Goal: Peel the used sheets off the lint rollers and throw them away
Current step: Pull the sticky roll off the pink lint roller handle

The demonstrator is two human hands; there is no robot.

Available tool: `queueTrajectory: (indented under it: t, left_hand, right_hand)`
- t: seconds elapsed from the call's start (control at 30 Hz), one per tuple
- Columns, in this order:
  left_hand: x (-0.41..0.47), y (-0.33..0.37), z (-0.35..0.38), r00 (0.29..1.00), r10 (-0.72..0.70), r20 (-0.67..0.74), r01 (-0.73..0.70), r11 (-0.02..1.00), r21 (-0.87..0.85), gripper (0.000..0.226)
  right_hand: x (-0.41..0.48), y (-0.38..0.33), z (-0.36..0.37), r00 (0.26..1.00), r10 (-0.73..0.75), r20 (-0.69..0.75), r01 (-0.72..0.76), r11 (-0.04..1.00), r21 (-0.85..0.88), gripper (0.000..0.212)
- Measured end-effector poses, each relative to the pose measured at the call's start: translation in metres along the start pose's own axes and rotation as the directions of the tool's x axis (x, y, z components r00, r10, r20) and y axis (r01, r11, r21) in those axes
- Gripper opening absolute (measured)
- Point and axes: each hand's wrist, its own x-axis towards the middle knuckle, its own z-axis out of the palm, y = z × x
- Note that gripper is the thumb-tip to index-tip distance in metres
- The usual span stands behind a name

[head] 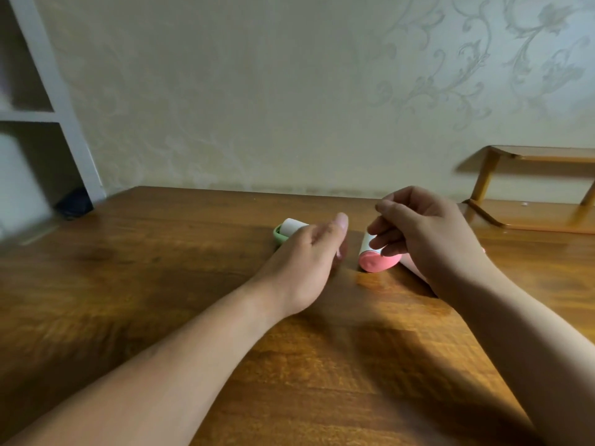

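Note:
Two lint rollers lie on the wooden table (pixel 161 284). The green lint roller (pixel 286 231) with its white sheet roll sits at centre, mostly covered by my left hand (pixel 309 259); whether that hand grips it is hidden. To its right lies the pink lint roller (pixel 376 260), pink end toward me. My right hand (pixel 428 233) hovers over it with fingers curled, fingertips touching the white roll. Neither roller is lifted off the table.
A low wooden shelf rack (pixel 531 188) stands on the table at the far right. A white shelving unit (pixel 48 107) rises at the left, with a dark object (pixel 74 204) at its foot. The patterned wall runs along the table's back edge.

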Motion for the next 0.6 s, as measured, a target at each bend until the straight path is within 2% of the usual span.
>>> queueTrajectory:
  t: [0.13, 0.2, 0.27, 0.4, 0.47, 0.5, 0.6]
  left_hand:
    - [0.001, 0.0, 0.002, 0.992, -0.007, 0.125, -0.004, 0.996, 0.086, 0.023]
    - [0.001, -0.005, 0.004, 0.988, 0.014, 0.156, -0.035, 0.99, 0.134, 0.013]
    - [0.001, -0.009, 0.006, 0.984, 0.041, 0.175, -0.068, 0.986, 0.15, 0.012]
    - [-0.003, -0.009, 0.007, 0.98, 0.115, 0.165, -0.137, 0.982, 0.13, 0.058]
    - [-0.003, -0.009, 0.008, 0.979, 0.118, 0.168, -0.143, 0.979, 0.147, 0.068]
    - [-0.003, -0.01, 0.008, 0.978, 0.113, 0.175, -0.14, 0.979, 0.148, 0.063]
    - [0.0, -0.01, 0.008, 0.978, 0.059, 0.2, -0.086, 0.988, 0.128, 0.025]
  right_hand:
    - [-0.001, 0.002, 0.001, 0.999, -0.014, 0.03, 0.016, 0.998, -0.061, 0.013]
    - [0.0, 0.003, -0.001, 0.999, -0.031, 0.034, 0.034, 0.996, -0.083, 0.013]
    - [0.005, 0.002, -0.008, 0.999, -0.047, 0.008, 0.048, 0.997, -0.056, 0.013]
    - [0.021, 0.002, -0.035, 0.99, -0.017, -0.137, 0.022, 0.999, 0.035, 0.011]
    - [0.027, 0.005, -0.045, 0.982, -0.004, -0.19, 0.013, 0.999, 0.045, 0.011]
    - [0.029, 0.007, -0.048, 0.979, -0.006, -0.203, 0.011, 1.0, 0.024, 0.01]
    - [0.03, 0.013, -0.05, 0.976, -0.052, -0.21, 0.018, 0.987, -0.158, 0.011]
